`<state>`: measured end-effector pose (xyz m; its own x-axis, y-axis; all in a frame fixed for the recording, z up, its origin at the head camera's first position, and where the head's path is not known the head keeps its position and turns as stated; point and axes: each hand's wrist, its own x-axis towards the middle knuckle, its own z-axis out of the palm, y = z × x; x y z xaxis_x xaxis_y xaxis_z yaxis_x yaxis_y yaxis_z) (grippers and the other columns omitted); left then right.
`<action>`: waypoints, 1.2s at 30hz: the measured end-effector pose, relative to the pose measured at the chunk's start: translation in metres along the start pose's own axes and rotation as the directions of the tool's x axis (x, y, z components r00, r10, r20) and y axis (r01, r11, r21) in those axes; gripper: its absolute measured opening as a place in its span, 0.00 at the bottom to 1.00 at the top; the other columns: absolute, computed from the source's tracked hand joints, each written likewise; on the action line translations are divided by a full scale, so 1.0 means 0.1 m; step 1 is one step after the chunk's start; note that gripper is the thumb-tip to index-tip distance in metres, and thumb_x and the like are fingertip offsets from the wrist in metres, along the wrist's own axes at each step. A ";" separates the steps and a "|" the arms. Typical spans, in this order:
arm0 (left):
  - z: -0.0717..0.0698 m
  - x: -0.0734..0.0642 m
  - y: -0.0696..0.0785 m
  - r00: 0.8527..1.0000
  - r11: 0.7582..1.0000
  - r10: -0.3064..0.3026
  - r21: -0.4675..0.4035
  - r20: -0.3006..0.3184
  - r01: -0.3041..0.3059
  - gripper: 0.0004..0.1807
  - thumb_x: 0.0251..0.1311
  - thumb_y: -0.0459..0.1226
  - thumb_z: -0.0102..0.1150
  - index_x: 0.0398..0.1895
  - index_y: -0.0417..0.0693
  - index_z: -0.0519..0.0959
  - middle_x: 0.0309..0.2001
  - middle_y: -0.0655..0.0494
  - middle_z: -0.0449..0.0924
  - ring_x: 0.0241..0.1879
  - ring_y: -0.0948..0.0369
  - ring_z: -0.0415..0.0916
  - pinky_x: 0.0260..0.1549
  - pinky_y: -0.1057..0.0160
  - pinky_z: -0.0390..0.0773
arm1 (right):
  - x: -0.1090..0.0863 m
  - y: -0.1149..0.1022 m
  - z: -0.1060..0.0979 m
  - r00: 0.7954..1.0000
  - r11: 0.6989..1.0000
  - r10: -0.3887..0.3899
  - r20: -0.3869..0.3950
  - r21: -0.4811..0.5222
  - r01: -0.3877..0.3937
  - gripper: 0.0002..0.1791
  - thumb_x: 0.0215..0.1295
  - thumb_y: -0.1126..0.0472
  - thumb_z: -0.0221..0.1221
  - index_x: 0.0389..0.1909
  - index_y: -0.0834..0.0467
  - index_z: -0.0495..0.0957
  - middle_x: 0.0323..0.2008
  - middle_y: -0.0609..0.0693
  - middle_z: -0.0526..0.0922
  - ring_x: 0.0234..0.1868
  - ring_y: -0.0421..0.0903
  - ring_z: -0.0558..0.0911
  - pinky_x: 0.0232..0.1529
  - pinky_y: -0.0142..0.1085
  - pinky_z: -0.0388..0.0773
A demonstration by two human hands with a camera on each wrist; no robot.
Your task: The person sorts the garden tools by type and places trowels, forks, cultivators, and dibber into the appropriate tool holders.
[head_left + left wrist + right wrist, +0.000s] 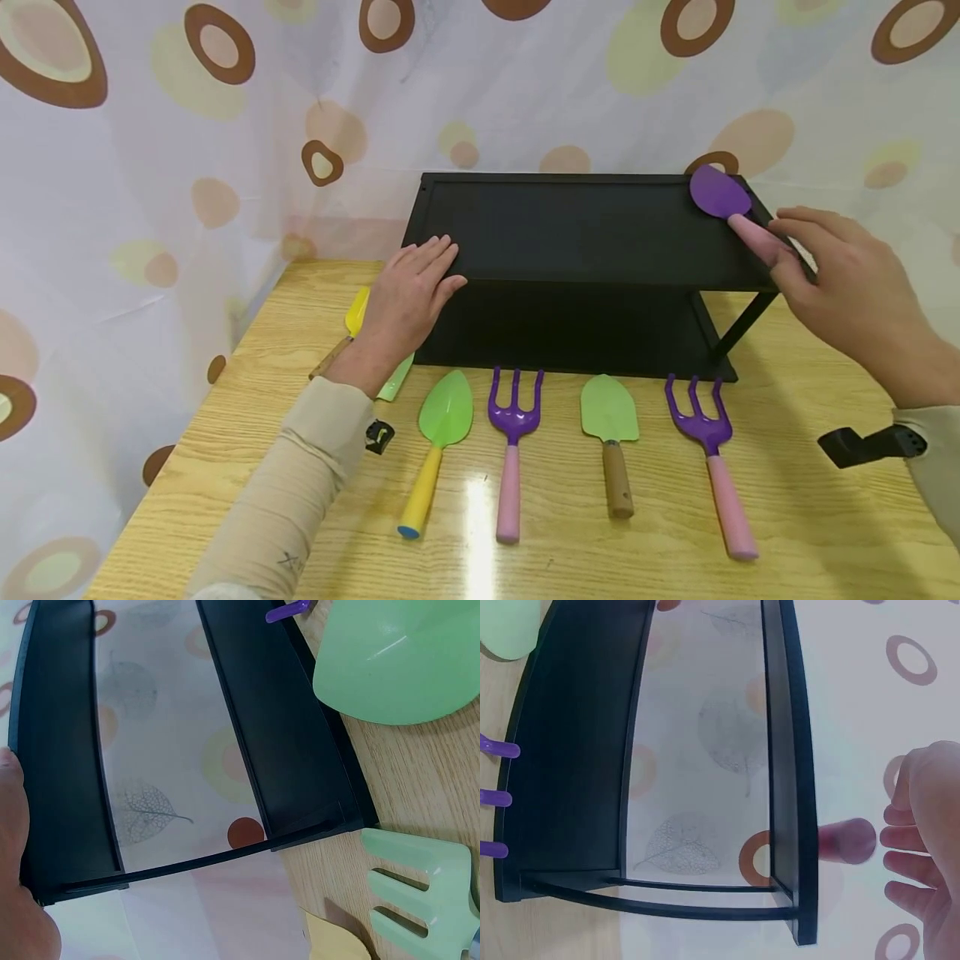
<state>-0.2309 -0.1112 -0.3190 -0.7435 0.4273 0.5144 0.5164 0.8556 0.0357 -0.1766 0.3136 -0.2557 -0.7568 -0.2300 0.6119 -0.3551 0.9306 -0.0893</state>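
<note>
Only the head view shows the purple trowel blade (718, 192).

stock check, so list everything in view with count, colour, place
two-tier shelf: 1, black, table
purple trowel: 1, purple, shelf top right
hand forks: 2, purple, before shelf
yellow-handled trowel: 1, green, left of forks
wood-handled trowel: 1, green, between forks
yellow trowel: 1, yellow, left of shelf
green fork: 1, green, near shelf's left end
table: 1, wooden, below
patterned cloth: count unclear, pale, behind table
wrist devices: 2, black, wrists
sleeves: 2, beige, forearms
left hand: 1, bare, shelf's left end
right hand: 1, bare, by purple trowel
</note>
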 end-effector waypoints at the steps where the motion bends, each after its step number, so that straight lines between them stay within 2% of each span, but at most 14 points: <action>1: 0.00 0.00 0.00 1.000 1.000 -0.001 -0.001 0.002 0.001 0.29 0.64 0.55 0.37 0.63 0.51 0.64 0.64 0.56 0.63 0.65 0.60 0.58 0.67 0.61 0.52 | -0.02 0.00 -0.02 1.000 1.000 -0.005 -0.012 -0.006 0.005 0.17 0.59 0.67 0.52 0.49 0.70 0.73 0.53 0.64 0.73 0.53 0.63 0.71 0.49 0.57 0.68; 6: -0.01 0.00 -0.01 1.000 1.000 -0.003 -0.006 0.002 0.003 0.28 0.63 0.52 0.42 0.63 0.50 0.64 0.64 0.55 0.63 0.65 0.60 0.58 0.66 0.60 0.53 | -0.11 -0.01 -0.08 0.999 1.000 -0.021 -0.050 -0.021 0.020 0.17 0.58 0.68 0.51 0.48 0.70 0.73 0.53 0.63 0.73 0.52 0.62 0.71 0.41 0.54 0.70; 9: -0.01 0.00 -0.01 1.000 1.000 0.000 -0.006 0.002 0.000 0.28 0.63 0.53 0.40 0.63 0.50 0.64 0.64 0.55 0.63 0.65 0.60 0.58 0.66 0.60 0.53 | -0.17 -0.02 -0.13 0.998 1.000 -0.016 -0.065 -0.023 0.015 0.17 0.57 0.68 0.50 0.48 0.69 0.74 0.54 0.62 0.73 0.52 0.61 0.72 0.38 0.51 0.69; 14: -0.02 -0.01 -0.03 1.000 1.000 -0.004 -0.004 0.003 0.004 0.29 0.64 0.55 0.37 0.63 0.50 0.64 0.64 0.55 0.63 0.65 0.60 0.58 0.67 0.60 0.53 | -0.27 -0.05 -0.19 0.997 1.000 0.012 -0.079 -0.002 -0.012 0.20 0.58 0.65 0.50 0.53 0.64 0.73 0.55 0.59 0.73 0.55 0.58 0.71 0.49 0.52 0.69; 18: -0.02 -0.01 -0.05 1.000 1.000 -0.004 -0.002 0.006 0.004 0.29 0.64 0.55 0.37 0.63 0.50 0.64 0.64 0.55 0.63 0.65 0.60 0.58 0.67 0.61 0.52 | -0.35 -0.09 -0.20 0.997 1.000 0.017 -0.082 -0.008 -0.018 0.22 0.57 0.64 0.51 0.55 0.62 0.71 0.55 0.59 0.72 0.54 0.59 0.71 0.48 0.52 0.69; 23: -0.03 -0.01 -0.06 1.000 1.000 -0.007 0.002 0.017 0.007 0.30 0.64 0.56 0.35 0.64 0.51 0.63 0.64 0.55 0.63 0.66 0.60 0.57 0.67 0.61 0.52 | -0.48 -0.13 -0.20 0.995 1.000 -0.009 -0.100 -0.023 0.007 0.22 0.58 0.63 0.49 0.54 0.65 0.71 0.55 0.61 0.72 0.51 0.61 0.72 0.47 0.47 0.70; 26: -0.03 0.00 -0.05 1.000 1.000 -0.011 0.006 0.027 0.011 0.30 0.64 0.55 0.35 0.64 0.50 0.63 0.65 0.55 0.62 0.66 0.60 0.57 0.67 0.61 0.51 | -0.57 -0.14 -0.22 0.994 1.000 0.000 -0.109 -0.017 -0.001 0.22 0.59 0.63 0.49 0.55 0.65 0.71 0.55 0.61 0.72 0.52 0.61 0.72 0.55 0.41 0.69; 28: -0.03 0.00 -0.05 0.999 1.000 -0.013 0.007 0.032 0.013 0.29 0.64 0.55 0.37 0.64 0.50 0.63 0.65 0.55 0.62 0.66 0.60 0.57 0.67 0.61 0.51 | -0.62 -0.14 -0.22 0.994 1.000 0.011 -0.105 -0.011 -0.012 0.23 0.59 0.63 0.49 0.56 0.64 0.70 0.56 0.60 0.71 0.53 0.60 0.72 0.57 0.41 0.67; 30: -0.03 0.00 -0.05 0.999 1.000 -0.014 0.009 0.034 0.013 0.29 0.64 0.54 0.38 0.64 0.50 0.63 0.65 0.55 0.62 0.66 0.60 0.56 0.67 0.61 0.51 | -0.68 -0.14 -0.22 0.995 1.000 0.019 -0.103 -0.008 -0.020 0.23 0.59 0.63 0.50 0.57 0.62 0.69 0.57 0.59 0.71 0.54 0.60 0.71 0.61 0.32 0.64; 36: -0.03 0.00 -0.05 0.999 1.000 -0.004 0.011 0.033 0.004 0.30 0.64 0.55 0.35 0.64 0.50 0.63 0.64 0.55 0.62 0.66 0.60 0.57 0.67 0.61 0.51 | -0.82 -0.12 -0.21 0.990 1.000 0.002 -0.141 0.012 0.000 0.22 0.61 0.60 0.48 0.56 0.63 0.71 0.55 0.60 0.72 0.53 0.60 0.72 0.59 0.14 0.54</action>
<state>-0.2319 -0.1163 -0.3166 -0.7589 0.4333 0.4861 0.5092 0.8602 0.0283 -0.0985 0.3272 -0.2882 -0.6725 -0.1859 0.7164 -0.3617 0.9270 -0.0990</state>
